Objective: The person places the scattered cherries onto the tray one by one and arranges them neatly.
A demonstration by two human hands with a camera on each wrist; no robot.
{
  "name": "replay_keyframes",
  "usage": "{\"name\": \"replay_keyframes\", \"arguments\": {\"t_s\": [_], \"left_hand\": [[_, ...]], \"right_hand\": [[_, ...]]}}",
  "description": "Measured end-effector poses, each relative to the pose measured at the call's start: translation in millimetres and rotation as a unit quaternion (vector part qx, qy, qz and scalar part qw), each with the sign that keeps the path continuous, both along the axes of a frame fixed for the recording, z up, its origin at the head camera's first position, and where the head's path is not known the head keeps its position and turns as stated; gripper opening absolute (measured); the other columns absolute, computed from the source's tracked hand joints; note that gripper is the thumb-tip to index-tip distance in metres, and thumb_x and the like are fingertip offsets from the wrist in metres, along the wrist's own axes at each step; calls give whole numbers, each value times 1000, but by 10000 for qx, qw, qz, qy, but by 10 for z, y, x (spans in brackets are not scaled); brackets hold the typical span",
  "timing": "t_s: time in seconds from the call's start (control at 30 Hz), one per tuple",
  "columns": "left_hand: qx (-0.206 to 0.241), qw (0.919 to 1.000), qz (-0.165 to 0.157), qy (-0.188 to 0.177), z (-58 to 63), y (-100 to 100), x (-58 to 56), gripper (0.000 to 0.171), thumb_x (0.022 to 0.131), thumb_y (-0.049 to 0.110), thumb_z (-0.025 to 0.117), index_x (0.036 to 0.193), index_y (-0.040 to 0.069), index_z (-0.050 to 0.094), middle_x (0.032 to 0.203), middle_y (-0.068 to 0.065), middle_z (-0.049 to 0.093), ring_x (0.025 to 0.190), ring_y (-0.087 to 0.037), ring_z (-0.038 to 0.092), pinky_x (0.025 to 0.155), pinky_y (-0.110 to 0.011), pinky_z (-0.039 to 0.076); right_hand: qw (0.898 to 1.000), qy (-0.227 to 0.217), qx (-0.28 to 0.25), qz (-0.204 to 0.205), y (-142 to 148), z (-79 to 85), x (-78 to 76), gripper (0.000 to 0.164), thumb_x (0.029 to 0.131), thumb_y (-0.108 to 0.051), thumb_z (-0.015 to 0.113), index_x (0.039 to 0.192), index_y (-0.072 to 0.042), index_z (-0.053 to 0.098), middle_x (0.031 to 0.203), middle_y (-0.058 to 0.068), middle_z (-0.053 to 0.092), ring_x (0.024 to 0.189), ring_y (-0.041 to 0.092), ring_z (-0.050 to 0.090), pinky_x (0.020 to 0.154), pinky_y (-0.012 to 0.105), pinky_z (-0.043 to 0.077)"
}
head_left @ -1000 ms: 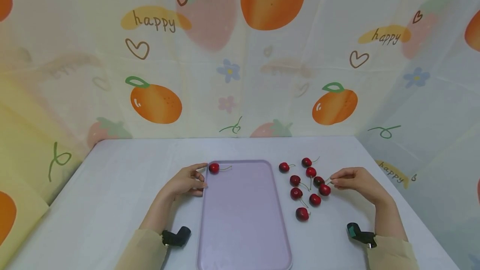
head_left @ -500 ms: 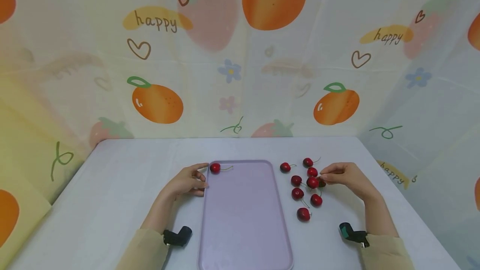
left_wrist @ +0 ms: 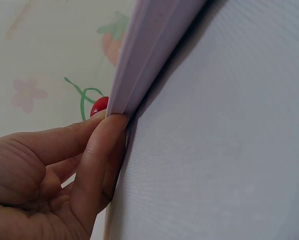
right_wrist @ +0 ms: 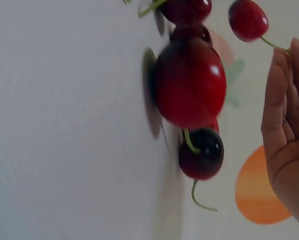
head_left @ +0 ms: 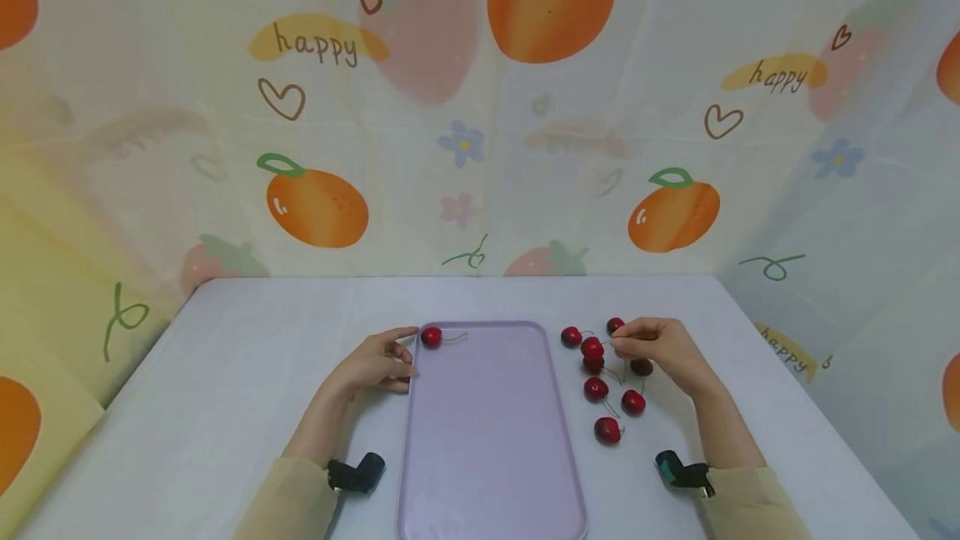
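Observation:
My left hand holds the left edge of a lilac tray, near its far corner. In the left wrist view, fingertips meet the tray's rim. One cherry with a stem lies inside that corner. My right hand pinches a stem, from which a red cherry hangs to the right of the tray. The right wrist view shows this hanging cherry raised above the table, apart from the others. Several loose cherries lie below and around the right hand, such as a dark cherry nearest me.
The table has a white cover and ends at a fruit-print cloth backdrop. Each wrist carries a black camera, one being the left wrist camera. The right sleeve lies over the table's right side.
My right hand has moved left toward the tray, carrying the cherry by its stem over the other cherries. The left hand keeps its place on the tray.

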State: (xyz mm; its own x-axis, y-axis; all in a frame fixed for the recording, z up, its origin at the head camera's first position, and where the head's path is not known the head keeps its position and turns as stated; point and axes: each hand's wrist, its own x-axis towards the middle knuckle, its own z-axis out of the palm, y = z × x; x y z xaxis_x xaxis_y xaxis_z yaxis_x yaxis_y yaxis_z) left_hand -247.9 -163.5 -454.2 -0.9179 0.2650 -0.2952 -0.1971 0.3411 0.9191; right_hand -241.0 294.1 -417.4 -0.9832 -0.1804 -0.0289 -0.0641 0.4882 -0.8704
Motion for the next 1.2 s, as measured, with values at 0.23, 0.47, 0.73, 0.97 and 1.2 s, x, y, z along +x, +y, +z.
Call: {"name": "replay_keyframes", "arguments": {"t_s": [0.23, 0.47, 0.73, 0.97, 1.2], "left_hand": [[-38, 10000, 10, 31, -3, -1, 6, 74, 85, -4, 69, 151, 6, 38, 93, -7, 53, 71, -13, 59, 62, -23, 61], [-27, 10000, 11, 53, 6, -6, 10, 73, 85, -4, 69, 151, 7, 38, 94, -7, 53, 71, -13, 59, 62, -23, 61], [-3, 10000, 32, 33, 3, -12, 9, 74, 85, -4, 69, 151, 6, 38, 93, -6, 52, 71, -13, 58, 61, -22, 60], [57, 10000, -11, 47, -2, -3, 6, 75, 84, -5, 69, 151, 6, 37, 94, -8, 53, 71, -13, 59, 62, -23, 61], [37, 10000, 16, 46, -21, -8, -5, 75, 85, -5, 68, 151, 6, 37, 95, -8, 54, 71, -14, 60, 63, -24, 61]], "right_hand": [[9989, 121, -326, -323, -214, -1, -42, 36, 89, -30, 73, 109, -1, 71, 84, -15, 71, 83, 19, 68, 77, 31, 61], [9970, 133, -610, -462, -426, 15, -83, 35, 89, -32, 73, 109, -3, 71, 84, -18, 71, 84, 14, 72, 80, 25, 59], [9952, 95, -829, -513, -688, 49, -115, 38, 88, -34, 74, 111, -4, 71, 88, -15, 71, 88, 12, 70, 85, 22, 58], [9936, 33, -990, -547, -830, 112, -147, 40, 88, -37, 74, 113, -6, 71, 91, -12, 72, 97, 22, 70, 90, 22, 58], [9865, 171, -1506, -624, -1001, 205, -203, 35, 87, -31, 76, 107, -3, 71, 84, -13, 72, 86, 15, 73, 84, 19, 60]]}}
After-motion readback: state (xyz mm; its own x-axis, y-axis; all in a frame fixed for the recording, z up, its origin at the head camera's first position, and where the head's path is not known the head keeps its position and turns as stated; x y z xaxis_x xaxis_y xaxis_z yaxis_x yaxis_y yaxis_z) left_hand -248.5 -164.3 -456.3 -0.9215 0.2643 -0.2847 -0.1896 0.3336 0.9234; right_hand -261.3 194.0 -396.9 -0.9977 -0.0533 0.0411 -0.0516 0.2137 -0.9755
